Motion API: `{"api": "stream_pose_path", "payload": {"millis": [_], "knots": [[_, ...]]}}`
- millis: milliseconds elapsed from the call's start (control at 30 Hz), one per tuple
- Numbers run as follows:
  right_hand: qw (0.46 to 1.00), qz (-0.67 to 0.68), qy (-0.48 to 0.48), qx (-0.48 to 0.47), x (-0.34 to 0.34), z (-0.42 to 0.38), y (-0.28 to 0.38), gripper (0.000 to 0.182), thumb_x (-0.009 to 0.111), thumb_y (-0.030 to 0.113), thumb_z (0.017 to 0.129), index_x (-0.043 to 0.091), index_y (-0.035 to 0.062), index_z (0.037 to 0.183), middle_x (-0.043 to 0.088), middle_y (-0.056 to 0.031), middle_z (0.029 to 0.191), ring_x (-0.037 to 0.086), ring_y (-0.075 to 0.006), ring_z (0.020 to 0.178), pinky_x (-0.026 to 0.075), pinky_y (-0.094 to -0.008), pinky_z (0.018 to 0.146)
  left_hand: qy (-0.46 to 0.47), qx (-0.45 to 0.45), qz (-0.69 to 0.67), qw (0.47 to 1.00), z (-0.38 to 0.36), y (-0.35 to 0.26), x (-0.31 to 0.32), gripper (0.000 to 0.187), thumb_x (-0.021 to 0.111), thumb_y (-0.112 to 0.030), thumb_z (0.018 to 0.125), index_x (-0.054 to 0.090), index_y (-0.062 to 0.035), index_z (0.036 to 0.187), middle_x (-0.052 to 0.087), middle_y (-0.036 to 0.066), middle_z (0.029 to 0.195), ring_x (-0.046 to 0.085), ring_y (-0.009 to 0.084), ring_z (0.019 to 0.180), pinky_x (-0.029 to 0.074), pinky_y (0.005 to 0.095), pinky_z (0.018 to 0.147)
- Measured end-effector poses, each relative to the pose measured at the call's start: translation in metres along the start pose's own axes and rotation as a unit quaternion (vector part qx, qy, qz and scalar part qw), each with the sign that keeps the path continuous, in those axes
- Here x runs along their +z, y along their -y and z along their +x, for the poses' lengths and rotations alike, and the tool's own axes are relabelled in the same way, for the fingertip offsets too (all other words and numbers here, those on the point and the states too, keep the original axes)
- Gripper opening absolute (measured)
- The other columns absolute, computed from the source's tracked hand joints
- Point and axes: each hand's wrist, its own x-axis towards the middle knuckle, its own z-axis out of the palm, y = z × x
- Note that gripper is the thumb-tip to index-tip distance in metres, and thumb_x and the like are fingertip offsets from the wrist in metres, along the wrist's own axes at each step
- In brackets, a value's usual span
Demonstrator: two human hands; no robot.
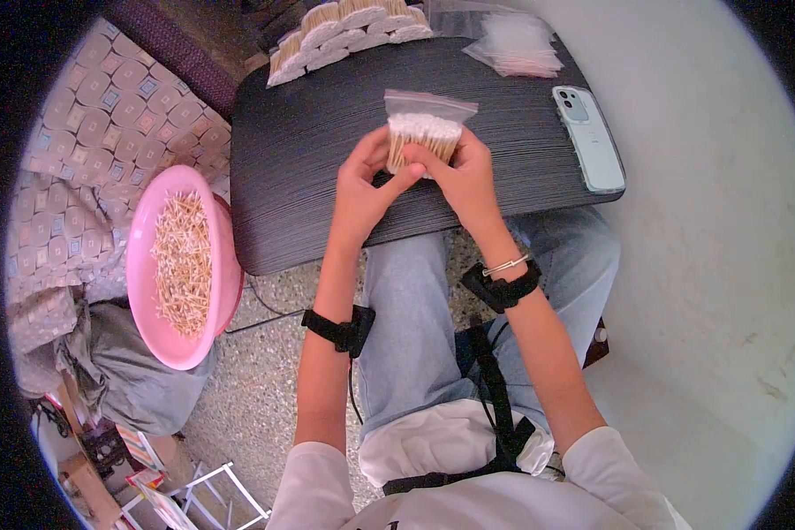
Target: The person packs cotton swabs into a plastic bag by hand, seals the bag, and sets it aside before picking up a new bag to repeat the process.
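A clear zip bag of cotton swabs (pixel 426 132) is held upright between both hands above the dark table (pixel 300 177). White cotton tips show near its top, under the flat zip strip, with the wooden sticks below. My left hand (pixel 367 181) grips the bag's left side, its thumb across the lower front. My right hand (pixel 459 177) holds the right side, its thumb also on the front, and the two thumbs are close together. The fingers behind the bag are partly hidden.
Filled swab bags (pixel 344 35) are stacked at the table's back edge. Empty clear bags (pixel 517 44) lie at the back right, a phone (pixel 589 141) at the right edge. Left of the table, a pink basin (pixel 137 256) holds loose swabs. A white wall (pixel 689 177) stands at right.
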Motion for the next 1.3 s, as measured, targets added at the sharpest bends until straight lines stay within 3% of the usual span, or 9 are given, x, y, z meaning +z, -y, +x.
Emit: {"api": "stream_pose_path", "payload": {"millis": [100,200,300,400,600,700,800,900,1300], "knots": [[0.997,-0.009,-0.039,-0.06,0.0,0.005,-0.011,0.034,0.074,0.024,0.079,0.064,0.001,0.101,0.068,-0.0068,0.092,0.061,-0.0128,0.083,0.049,-0.0288,0.077,0.007,-0.037,0.023,0.999,0.001,0.0,-0.001,0.034,0.067,-0.006,0.085,0.056,0.0015,0.116,0.065,0.009,0.108,0.062,0.0147,0.096,0.049,0.0277,0.086],[0.996,0.077,-0.032,-0.045,0.007,0.003,0.0,0.035,0.073,0.026,0.08,0.064,0.0009,0.104,0.068,-0.0077,0.093,0.061,-0.013,0.084,0.049,-0.0289,0.078,-0.031,-0.028,-0.023,0.999,0.002,0.0,0.0,0.035,0.07,-0.007,0.083,0.058,0.0043,0.113,0.065,0.01,0.107,0.061,0.0147,0.098,0.047,0.027,0.087],[0.998,-0.039,0.049,-0.008,0.001,0.003,-0.001,0.038,0.073,0.027,0.08,0.064,-0.0003,0.105,0.069,-0.0087,0.095,0.061,-0.013,0.086,0.049,-0.0293,0.079,-0.055,-0.044,-0.036,0.997,0.001,-0.003,-0.004,0.034,0.069,-0.008,0.084,0.058,0.0042,0.114,0.065,0.01,0.107,0.062,0.0146,0.097,0.047,0.026,0.087],[0.999,0.009,0.042,0.025,0.001,0.001,-0.001,0.039,0.074,0.028,0.079,0.064,-0.001,0.105,0.069,-0.0099,0.095,0.062,-0.0128,0.087,0.048,-0.0295,0.08,-0.059,-0.021,-0.022,0.998,0.0,-0.001,-0.005,0.035,0.067,-0.013,0.087,0.057,0.0041,0.115,0.065,0.009,0.107,0.06,0.0139,0.099,0.047,0.0257,0.086],[0.994,-0.064,0.073,-0.049,0.0,0.002,-0.002,0.037,0.073,0.019,0.08,0.061,-0.0008,0.109,0.067,-0.008,0.098,0.061,-0.0146,0.09,0.048,-0.0296,0.083,-0.113,0.043,-0.015,0.992,0.002,-0.003,0.0,0.037,0.064,-0.022,0.089,0.056,0.0015,0.116,0.062,0.007,0.11,0.058,0.0137,0.101,0.045,0.0275,0.088],[0.996,0.062,0.017,-0.067,0.007,0.002,0.006,0.037,0.068,0.008,0.084,0.054,-0.001,0.117,0.061,-0.0068,0.111,0.057,-0.0145,0.102,0.044,-0.0294,0.089,-0.11,0.04,-0.033,0.993,0.001,-0.003,-0.002,0.036,0.065,-0.019,0.089,0.056,-0.0003,0.118,0.061,0.007,0.111,0.058,0.0136,0.101,0.045,0.0273,0.088],[0.99,0.103,0.064,-0.069,0.001,0.004,0.0,0.04,0.067,0.006,0.084,0.051,0.0003,0.12,0.059,-0.0061,0.111,0.056,-0.0135,0.103,0.044,-0.0286,0.089,-0.079,0.072,-0.025,0.994,0.001,-0.005,0.001,0.036,0.066,-0.017,0.088,0.055,-0.0012,0.119,0.061,0.006,0.11,0.058,0.0128,0.1,0.046,0.0265,0.086],[0.989,0.111,0.094,-0.001,-0.003,0.002,0.0,0.037,0.067,0.006,0.084,0.052,0.0014,0.118,0.059,-0.0047,0.108,0.056,-0.0116,0.1,0.045,-0.0267,0.087,-0.057,0.028,-0.034,0.997,0.001,-0.006,0.0,0.037,0.066,-0.015,0.088,0.054,-0.002,0.12,0.061,0.006,0.11,0.058,0.0123,0.099,0.046,0.0258,0.085],[0.991,0.106,0.061,0.055,-0.002,0.001,0.006,0.027,0.066,0.016,0.087,0.058,0.0012,0.109,0.064,-0.0035,0.096,0.059,-0.0082,0.086,0.048,-0.0235,0.075,-0.051,0.028,-0.02,0.998,-0.001,-0.008,0.001,0.027,0.058,-0.022,0.093,0.06,-0.0001,0.11,0.064,0.003,0.101,0.058,0.0092,0.092,0.046,0.0234,0.081]]}}
